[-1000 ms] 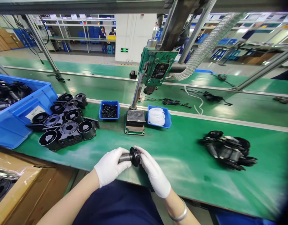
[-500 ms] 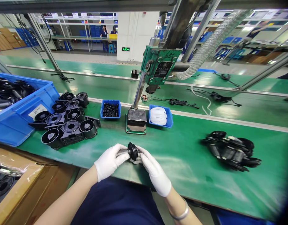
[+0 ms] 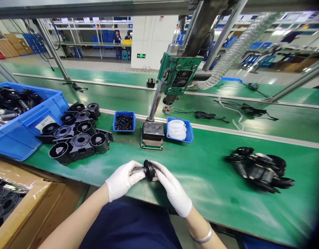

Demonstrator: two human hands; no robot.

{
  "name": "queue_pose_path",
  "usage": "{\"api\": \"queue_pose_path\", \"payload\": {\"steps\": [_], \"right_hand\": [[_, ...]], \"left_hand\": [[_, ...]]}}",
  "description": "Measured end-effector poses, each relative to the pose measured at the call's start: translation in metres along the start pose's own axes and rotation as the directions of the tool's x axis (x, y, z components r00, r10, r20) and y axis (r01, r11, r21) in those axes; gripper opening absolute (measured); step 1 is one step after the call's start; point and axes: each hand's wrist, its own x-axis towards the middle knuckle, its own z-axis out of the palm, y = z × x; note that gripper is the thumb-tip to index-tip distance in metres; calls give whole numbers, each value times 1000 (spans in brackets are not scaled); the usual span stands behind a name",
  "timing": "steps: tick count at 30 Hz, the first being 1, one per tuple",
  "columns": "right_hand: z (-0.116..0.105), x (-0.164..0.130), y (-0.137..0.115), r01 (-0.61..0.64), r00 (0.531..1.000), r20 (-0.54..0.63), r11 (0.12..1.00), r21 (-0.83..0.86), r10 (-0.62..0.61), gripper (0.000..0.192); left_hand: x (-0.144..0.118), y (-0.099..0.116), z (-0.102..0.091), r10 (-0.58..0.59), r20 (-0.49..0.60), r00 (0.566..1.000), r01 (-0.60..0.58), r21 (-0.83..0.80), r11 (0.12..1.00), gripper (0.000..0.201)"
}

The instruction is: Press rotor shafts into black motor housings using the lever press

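Observation:
Between my white-gloved hands is a black ringed part with a grey metal shaft (image 3: 149, 170), held just above the near edge of the green bench. My left hand (image 3: 125, 180) pinches the shaft end. Around the ringed end curve the fingers of my right hand (image 3: 172, 188), some of them hidden behind the part. Straight ahead stands a green bench press (image 3: 178, 76), its metal base block (image 3: 153, 129) a short way beyond my hands. Small blue bins flank the block: the left bin (image 3: 124, 130) holds small black parts, the right bin (image 3: 192, 133) white rings.
Several black housings (image 3: 81, 140) lie at left beside a large blue crate (image 3: 16, 138) of black parts. A pile of similar dark parts (image 3: 260, 169) sits at right. An open cardboard box (image 3: 42, 204) stands at lower left. Cables (image 3: 202, 114) lie behind the press.
The camera view has shifted slightly, moving the bench a little rightward in the picture. Both hands keep hold of the part, whose ringed end is turned slightly differently.

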Motion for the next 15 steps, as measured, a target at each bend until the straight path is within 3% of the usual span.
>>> {"api": "queue_pose_path", "payload": {"steps": [5, 9, 15], "right_hand": [[-6, -1, -10, 149, 989, 28, 985, -88, -147, 42], [-1, -3, -16, 302, 952, 113, 927, -223, -283, 40], [2, 3, -9, 340, 940, 158, 880, -332, -303, 42]], "left_hand": [[-5, 4, -4, 68, 72, 995, -74, 82, 994, 25], [-13, 12, -9, 52, 139, 989, -90, 279, 956, 26], [-14, 28, -14, 144, 168, 975, -207, 456, 866, 21]]}}
